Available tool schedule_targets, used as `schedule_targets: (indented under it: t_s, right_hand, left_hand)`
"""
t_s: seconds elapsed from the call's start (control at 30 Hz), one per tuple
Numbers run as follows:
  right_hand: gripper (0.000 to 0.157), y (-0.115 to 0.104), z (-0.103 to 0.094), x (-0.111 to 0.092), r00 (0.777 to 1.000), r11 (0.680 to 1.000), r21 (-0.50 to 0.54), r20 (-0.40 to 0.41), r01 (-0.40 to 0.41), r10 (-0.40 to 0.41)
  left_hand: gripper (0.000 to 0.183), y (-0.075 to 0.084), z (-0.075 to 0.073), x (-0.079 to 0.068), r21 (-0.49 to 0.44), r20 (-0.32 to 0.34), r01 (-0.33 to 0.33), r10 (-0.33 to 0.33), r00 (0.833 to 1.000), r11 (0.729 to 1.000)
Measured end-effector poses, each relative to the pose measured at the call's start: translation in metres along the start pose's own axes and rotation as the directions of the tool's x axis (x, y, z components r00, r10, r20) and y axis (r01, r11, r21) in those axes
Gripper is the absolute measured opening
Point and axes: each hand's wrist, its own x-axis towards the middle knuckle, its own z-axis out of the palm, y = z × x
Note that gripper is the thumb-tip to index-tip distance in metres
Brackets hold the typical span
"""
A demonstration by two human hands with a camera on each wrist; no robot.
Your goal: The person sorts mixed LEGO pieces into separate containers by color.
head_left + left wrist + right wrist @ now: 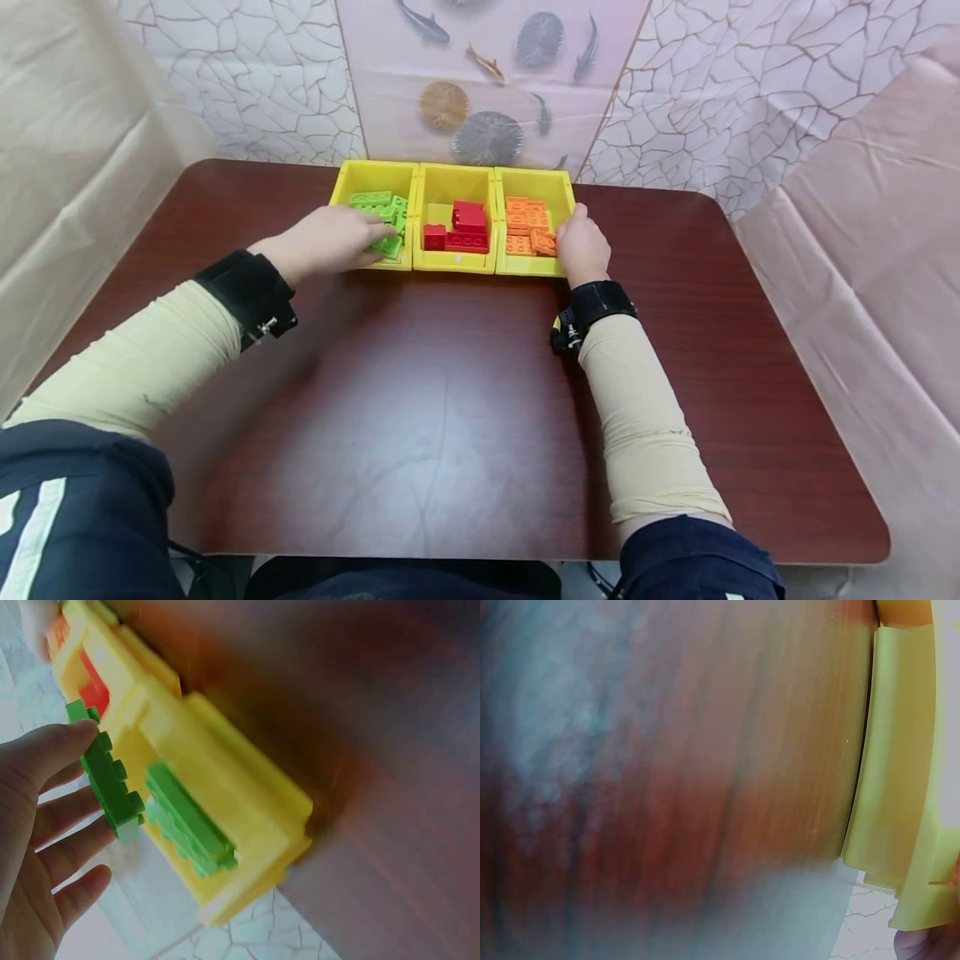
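My left hand (330,237) is over the left yellow bin (377,168). In the left wrist view it pinches a long green toy brick (109,778) between thumb and fingers, studs facing the bin. More green bricks (187,817) lie inside that bin. At the far right, my right hand (585,246) grips the side wall of the right yellow bin (532,265); in the right wrist view only fingertips (922,943) show at its corner. Orange bricks (527,218) lie in this bin, and red bricks (468,223) in the middle bin (453,262).
The three bins stand side by side at the back of a dark brown table (450,400). A patterned sheet (487,75) hangs behind the table, and pale cloth (862,208) hangs along the sides.
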Motion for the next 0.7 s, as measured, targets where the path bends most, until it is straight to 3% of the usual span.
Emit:
schedule_targets:
  t_s: [0.4, 0.7]
  right_hand:
    - [0.048, 0.002, 0.004, 0.003, 1.0, 1.0, -0.011, -0.002, -0.004, 0.004]
    - [0.046, 0.001, 0.004, -0.001, 0.999, 1.0, -0.012, -0.041, 0.016, -0.017]
  left_hand:
    - [0.032, -0.042, -0.01, 0.032, -0.002, 0.061, 0.191, -0.191, 0.98, 0.982]
    - [0.023, -0.058, -0.007, 0.045, -0.031, 0.051, 0.226, -0.224, 0.973, 0.974]
